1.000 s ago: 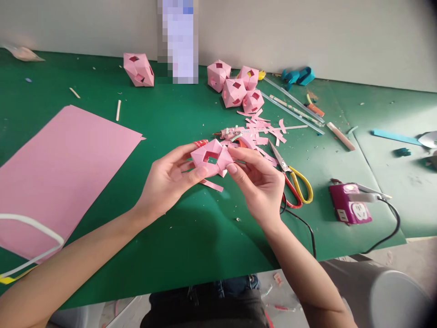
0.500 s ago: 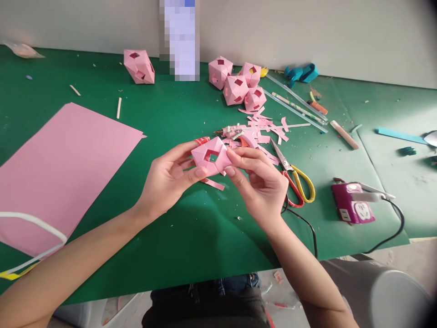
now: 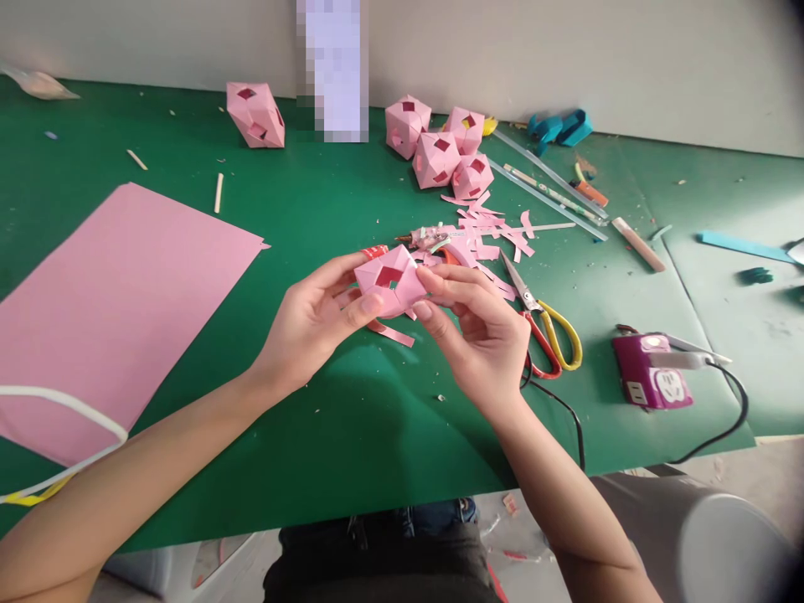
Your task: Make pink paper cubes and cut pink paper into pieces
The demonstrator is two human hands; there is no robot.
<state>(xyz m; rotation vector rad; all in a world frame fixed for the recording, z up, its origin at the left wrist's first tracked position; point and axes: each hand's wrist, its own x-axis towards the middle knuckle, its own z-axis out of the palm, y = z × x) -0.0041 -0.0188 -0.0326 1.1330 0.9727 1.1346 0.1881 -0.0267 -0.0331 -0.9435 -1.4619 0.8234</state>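
A: How are we gripping the work?

B: We are pinching a pink folded-paper shape [image 3: 409, 295] from both sides. Our left hand [image 3: 302, 328] is cradling its left end, the thumb pressing the lower edge and a finger in a red wrap [image 3: 377, 250] reaching behind. Our right hand [image 3: 488, 339] is closing thumb and fingertips narrowly on its right corner.

A: Where are we holding it?

B: We are holding it above the middle of a green table [image 3: 352, 452], just in front of a pink glue gun [image 3: 430, 238] and scattered paper strips [image 3: 482, 224].

A: What is surrounding us?

B: We are facing a pale wall [image 3: 533, 59]. Four pink faceted shapes [image 3: 430, 164] are clustering near it; another pink shape [image 3: 242, 119] is standing apart, to the left. A flat pink sheet [image 3: 126, 301] is covering the table's left side. Scissors [image 3: 529, 303] are lying beside our right hand, with a purple socket block [image 3: 637, 360] sitting farther right, a black cord [image 3: 746, 406] curving from it.

A: What textures are we noting?

B: We are seeing smooth paper creasing into flat facets around a four-sided opening, thin strips curling, and metal blades meeting red and yellow handles.
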